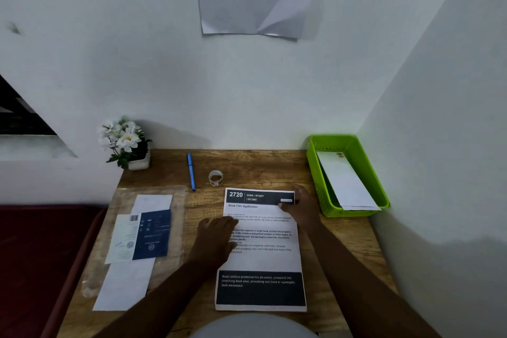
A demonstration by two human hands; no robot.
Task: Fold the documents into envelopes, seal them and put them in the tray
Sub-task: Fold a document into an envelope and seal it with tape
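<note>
A printed document [263,261] headed "2720" lies flat on the wooden desk in front of me. My left hand [216,233] rests flat on its left side with fingers spread. At the sheet's top right corner my right hand [300,207] pinches the edge. A green plastic tray [323,189] stands at the back right with a white envelope [345,181] leaning inside it. To the left, white envelopes [123,282] lie on a clear plastic sleeve, with a blue and white leaflet [142,236] across them.
A tape roll [216,178] and a blue pen [191,171] lie behind the document. A small pot of white flowers [126,143] stands at the back left corner. Walls close the back and right; a red surface [33,255] lies beside the desk's left edge.
</note>
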